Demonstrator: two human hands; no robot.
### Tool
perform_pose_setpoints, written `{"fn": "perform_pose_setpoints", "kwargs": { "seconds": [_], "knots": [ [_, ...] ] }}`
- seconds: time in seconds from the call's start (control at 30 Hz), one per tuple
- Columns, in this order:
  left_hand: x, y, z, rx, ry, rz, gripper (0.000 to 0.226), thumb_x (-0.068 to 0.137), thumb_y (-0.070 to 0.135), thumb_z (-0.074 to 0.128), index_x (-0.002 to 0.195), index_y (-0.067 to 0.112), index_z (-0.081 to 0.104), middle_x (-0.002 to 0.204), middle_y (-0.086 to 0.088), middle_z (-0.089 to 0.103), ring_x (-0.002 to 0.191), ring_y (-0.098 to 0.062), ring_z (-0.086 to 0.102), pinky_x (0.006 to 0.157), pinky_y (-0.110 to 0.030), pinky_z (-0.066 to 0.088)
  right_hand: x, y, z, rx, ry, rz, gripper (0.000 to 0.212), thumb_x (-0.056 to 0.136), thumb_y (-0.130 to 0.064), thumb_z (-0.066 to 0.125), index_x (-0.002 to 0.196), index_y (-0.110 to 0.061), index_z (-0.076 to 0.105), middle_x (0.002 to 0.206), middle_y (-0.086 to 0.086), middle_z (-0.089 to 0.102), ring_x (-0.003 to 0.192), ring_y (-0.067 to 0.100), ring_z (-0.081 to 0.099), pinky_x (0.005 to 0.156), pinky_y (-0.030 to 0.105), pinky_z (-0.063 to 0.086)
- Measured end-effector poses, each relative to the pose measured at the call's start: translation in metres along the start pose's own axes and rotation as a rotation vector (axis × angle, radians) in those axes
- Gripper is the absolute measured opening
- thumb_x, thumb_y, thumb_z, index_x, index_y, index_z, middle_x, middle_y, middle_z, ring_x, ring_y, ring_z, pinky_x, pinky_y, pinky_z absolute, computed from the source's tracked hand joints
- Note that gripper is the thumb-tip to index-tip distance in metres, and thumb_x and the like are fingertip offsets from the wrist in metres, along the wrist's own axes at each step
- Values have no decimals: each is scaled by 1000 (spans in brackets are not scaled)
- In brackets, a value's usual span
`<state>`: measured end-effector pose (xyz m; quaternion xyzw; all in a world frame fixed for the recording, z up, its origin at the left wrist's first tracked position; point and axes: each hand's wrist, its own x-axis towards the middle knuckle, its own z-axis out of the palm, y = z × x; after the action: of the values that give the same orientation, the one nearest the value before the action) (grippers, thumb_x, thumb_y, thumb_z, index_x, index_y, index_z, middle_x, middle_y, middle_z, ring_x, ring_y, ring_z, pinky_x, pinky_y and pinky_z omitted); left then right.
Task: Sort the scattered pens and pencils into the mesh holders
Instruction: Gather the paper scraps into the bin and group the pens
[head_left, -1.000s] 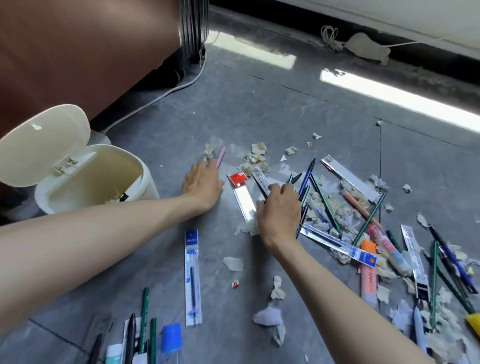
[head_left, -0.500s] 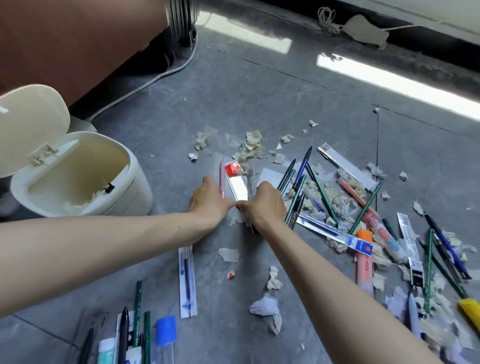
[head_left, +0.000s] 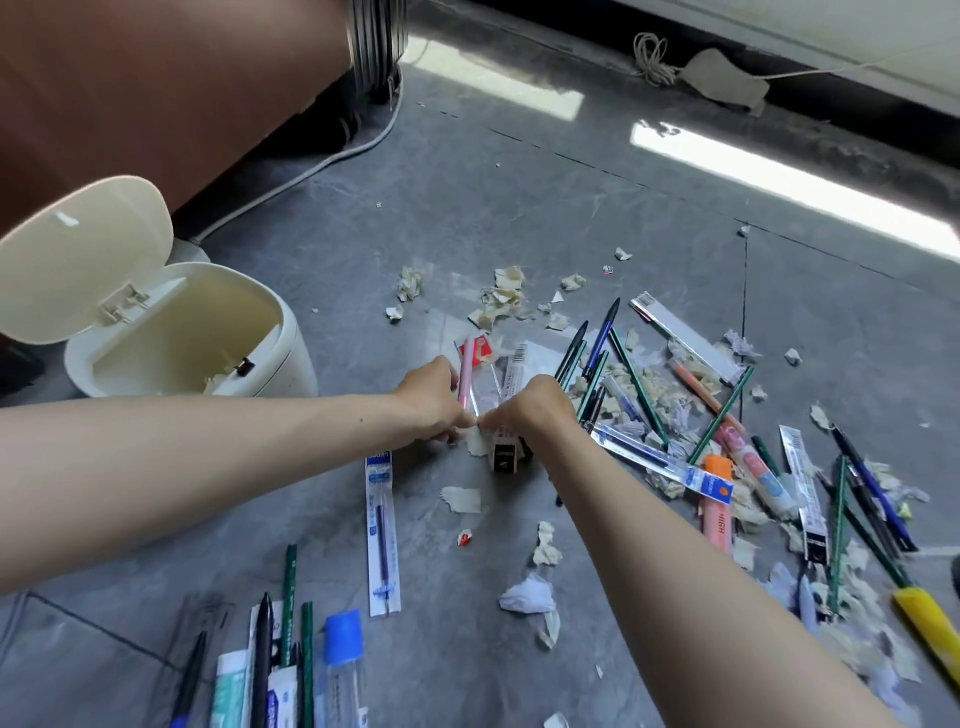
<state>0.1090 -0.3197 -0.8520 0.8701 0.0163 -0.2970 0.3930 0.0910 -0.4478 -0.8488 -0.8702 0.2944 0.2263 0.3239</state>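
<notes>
Evidently, a pink pen (head_left: 466, 371) is clenched in the left grip (head_left: 431, 402) and packets (head_left: 511, 371) in the right grip (head_left: 537, 410), bunched probably for one carry, the pile (head_left: 675, 410) lying at three o'clock.

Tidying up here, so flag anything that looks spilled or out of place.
Torn paper scraps litter the grey floor, thickest among the scattered pens and pencils at right, though the cream bin at left stands open. A crumpled white wad lies nearer the person.
</notes>
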Motion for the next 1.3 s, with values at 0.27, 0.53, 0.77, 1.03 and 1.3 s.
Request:
{"fn": "perform_pose_setpoints", "kwargs": {
  "seconds": [0.27,0.53,0.77,1.03,1.3],
  "knots": [
    [1,0,2,-231,-8,-44,18,83,0,58,88,13,47,67,-13,62,35,-13,48,34,-16,32,-9,5,-12,448,-100,-54,7,82,-6,55,75,-8,55,62,7,54,45,14,48,37,16,31],
    [4,10,15,-411,9,-45,25,80,5,52,103,14,45,72,-15,67,31,-13,41,34,-14,28,-14,17,-34,329,-47,-158,11,86,-2,44,81,0,54,66,18,60,64,33,62,66,43,53],
    [-6,18,21,-279,-80,256,26,84,2,55,106,16,58,65,-3,56,44,-8,55,39,-20,40,-27,24,-49,655,-341,-140,24,97,1,29,100,-13,48,62,14,67,48,19,63,41,22,47],
    [-22,18,21,132,195,273,13,88,21,57,100,21,60,74,-1,61,70,-23,60,62,-29,43,-35,38,-55,874,-326,-36,24,100,-11,34,89,-4,54,80,14,68,55,16,63,44,22,49],
    [-38,17,26,258,193,154,12,85,17,51,96,18,56,80,-2,54,76,-26,53,53,-29,34,-48,41,-62,882,-267,-13,38,104,-30,30,87,-6,55,74,12,59,49,16,53,40,20,41]
  ]
}}
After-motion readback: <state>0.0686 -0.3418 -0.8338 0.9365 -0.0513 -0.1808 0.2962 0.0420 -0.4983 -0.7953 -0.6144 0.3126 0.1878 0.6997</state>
